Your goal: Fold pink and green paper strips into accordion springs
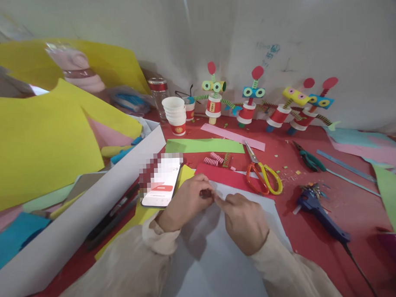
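My left hand (192,197) is closed, its fingers curled round a small dark-red piece (206,193). What that piece is, I cannot make out. My right hand (242,219) meets it at the fingertips, index finger pointing at the left fingers and the others curled in; whatever it pinches is hidden. Both hands are above a grey-white sheet (218,260). Just beyond them lie a red paper strip (225,175), pink-striped folded paper springs (214,158) and a green-brown one (227,160). Scissors (263,177) with orange and yellow handles rest to the right.
A phone (160,189) lies left of my hands, beside a white box (90,221) of coloured paper. Stacked paper cups (175,117) and several paper-cup figures, one a blue-headed figure (248,110), stand along the wall. Pliers (310,159) and a corded glue gun (322,215) are at right.
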Demonstrator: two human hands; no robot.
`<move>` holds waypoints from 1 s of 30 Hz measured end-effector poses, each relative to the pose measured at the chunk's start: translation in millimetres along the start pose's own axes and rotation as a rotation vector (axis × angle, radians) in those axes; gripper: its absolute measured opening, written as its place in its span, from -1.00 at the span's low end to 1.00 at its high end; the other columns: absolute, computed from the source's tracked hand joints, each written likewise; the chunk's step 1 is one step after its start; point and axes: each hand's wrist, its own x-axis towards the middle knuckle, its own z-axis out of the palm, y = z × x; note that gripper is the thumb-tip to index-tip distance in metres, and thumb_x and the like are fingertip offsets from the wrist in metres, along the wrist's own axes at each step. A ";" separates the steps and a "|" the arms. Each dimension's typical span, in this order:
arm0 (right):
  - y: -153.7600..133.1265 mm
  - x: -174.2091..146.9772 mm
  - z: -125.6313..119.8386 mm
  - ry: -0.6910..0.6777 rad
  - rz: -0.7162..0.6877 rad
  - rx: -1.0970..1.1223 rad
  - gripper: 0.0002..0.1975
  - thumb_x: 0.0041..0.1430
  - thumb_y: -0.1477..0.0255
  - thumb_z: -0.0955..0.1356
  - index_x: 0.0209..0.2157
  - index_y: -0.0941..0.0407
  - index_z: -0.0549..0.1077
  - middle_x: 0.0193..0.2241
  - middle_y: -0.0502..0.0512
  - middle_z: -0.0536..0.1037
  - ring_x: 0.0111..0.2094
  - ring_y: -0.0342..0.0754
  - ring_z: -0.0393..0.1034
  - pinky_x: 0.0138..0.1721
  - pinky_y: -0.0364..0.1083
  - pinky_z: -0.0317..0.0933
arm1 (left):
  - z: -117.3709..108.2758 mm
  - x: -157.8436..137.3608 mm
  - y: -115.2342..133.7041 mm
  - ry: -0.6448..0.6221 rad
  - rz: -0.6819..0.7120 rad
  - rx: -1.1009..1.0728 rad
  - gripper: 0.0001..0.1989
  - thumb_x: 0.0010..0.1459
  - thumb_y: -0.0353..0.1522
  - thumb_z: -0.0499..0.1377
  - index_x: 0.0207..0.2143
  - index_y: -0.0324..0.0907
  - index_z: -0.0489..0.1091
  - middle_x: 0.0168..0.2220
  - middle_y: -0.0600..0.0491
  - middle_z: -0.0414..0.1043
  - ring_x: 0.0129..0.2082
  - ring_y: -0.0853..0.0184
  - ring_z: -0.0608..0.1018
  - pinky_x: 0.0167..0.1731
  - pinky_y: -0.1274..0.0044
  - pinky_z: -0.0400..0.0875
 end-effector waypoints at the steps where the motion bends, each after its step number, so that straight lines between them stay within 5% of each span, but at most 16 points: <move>1: 1.7 0.2 1.4 0.004 0.025 0.052 -0.58 0.02 0.64 0.24 -0.12 -0.01 0.46 -0.49 0.06 0.47 -0.44 -0.08 0.34 -0.55 -0.16 0.05 | -0.2 -0.3 0.8 0.001 -0.005 0.007 -0.87 -0.04 -0.50 0.12 -0.45 -0.20 0.46 -0.39 0.07 0.36 -0.45 0.41 0.41 -0.41 0.56 0.30; 7: 10.6 6.9 17.2 0.115 0.259 0.506 -0.62 -0.09 0.59 0.35 -0.14 0.13 0.41 -0.25 0.14 0.52 -0.19 0.02 0.35 -0.28 -0.06 0.27 | -1.8 -2.2 2.7 -0.008 -0.002 -0.014 -0.87 0.02 -0.42 0.13 -0.50 -0.18 0.48 -0.40 0.06 0.36 -0.44 0.39 0.42 -0.36 0.52 0.31; 11: 11.8 13.0 21.7 0.131 0.274 0.769 -0.79 0.00 0.52 0.36 -0.25 0.10 0.47 -0.30 0.09 0.54 -0.28 -0.04 0.38 -0.27 -0.05 0.28 | -6.6 -2.0 3.2 -0.004 -0.059 -0.153 -0.84 0.05 -0.31 0.14 -0.37 -0.12 0.50 -0.36 0.08 0.39 -0.43 0.41 0.43 -0.39 0.55 0.33; 16: 13.9 17.3 18.3 0.160 0.267 1.031 -0.82 -0.01 0.50 0.38 -0.29 0.09 0.49 -0.36 0.05 0.52 -0.33 -0.10 0.39 -0.28 -0.10 0.29 | -11.0 -1.2 5.3 -0.019 -0.165 -0.358 -0.90 -0.01 -0.33 0.20 -0.44 -0.15 0.50 -0.39 0.10 0.40 -0.40 0.40 0.45 -0.35 0.55 0.33; 19: 14.8 18.2 18.1 0.175 0.221 1.044 -0.87 -0.02 0.52 0.38 -0.35 0.10 0.49 -0.38 0.04 0.50 -0.36 -0.11 0.37 -0.29 -0.11 0.29 | -10.0 -1.3 4.3 -0.011 -0.172 -0.408 -0.95 -0.07 -0.38 0.23 -0.48 -0.16 0.48 -0.40 0.11 0.38 -0.40 0.41 0.45 -0.34 0.56 0.34; 24: 9.7 18.4 17.9 0.154 0.129 0.796 -0.82 -0.09 0.65 0.33 -0.42 0.12 0.45 -0.42 0.04 0.47 -0.38 -0.11 0.34 -0.31 -0.11 0.26 | -3.1 -1.6 -2.4 0.003 -0.070 -0.167 -0.92 -0.08 -0.47 0.18 -0.56 -0.17 0.44 -0.36 0.09 0.37 -0.38 0.38 0.44 -0.35 0.54 0.33; 30: 5.5 19.6 17.8 0.117 0.053 0.602 -0.79 -0.09 0.68 0.29 -0.40 0.12 0.39 -0.43 0.06 0.45 -0.35 -0.06 0.33 -0.29 -0.09 0.25 | 1.3 -1.3 -5.6 -0.018 -0.011 -0.083 -0.77 -0.13 -0.55 0.14 -0.37 -0.15 0.42 -0.31 0.06 0.38 -0.29 0.32 0.44 -0.30 0.51 0.33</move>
